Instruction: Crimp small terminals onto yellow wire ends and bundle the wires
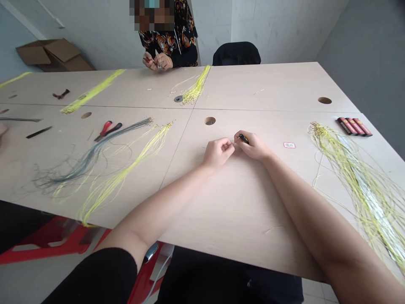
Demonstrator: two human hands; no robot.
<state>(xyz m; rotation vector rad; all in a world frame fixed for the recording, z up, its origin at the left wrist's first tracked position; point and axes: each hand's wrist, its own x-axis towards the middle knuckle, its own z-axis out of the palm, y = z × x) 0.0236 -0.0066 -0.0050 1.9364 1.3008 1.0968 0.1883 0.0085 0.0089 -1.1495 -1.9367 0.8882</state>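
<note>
Over the middle of the table, my left hand (218,152) is closed in a pinch. Whatever lies between its fingertips is too small to make out. Right beside it, my right hand (252,145) is wrapped round a small black tool with yellow marks (243,138). Only one end of this tool shows, so its kind is unclear. The fingertips of both hands nearly meet. To the left lies a bundle of yellow wires (133,165), and farther left a bundle of grey wires (90,156). A larger yellow wire bundle (348,169) spreads on the right.
Red-and-black handled pliers (107,130) lie left, near a table hole (209,121). A small label (289,145) and several red-black packs (354,126) are right. Across the table (240,88), a co-worker's hands (158,62) hold something small. Another person's hand (2,129) shows at the left edge.
</note>
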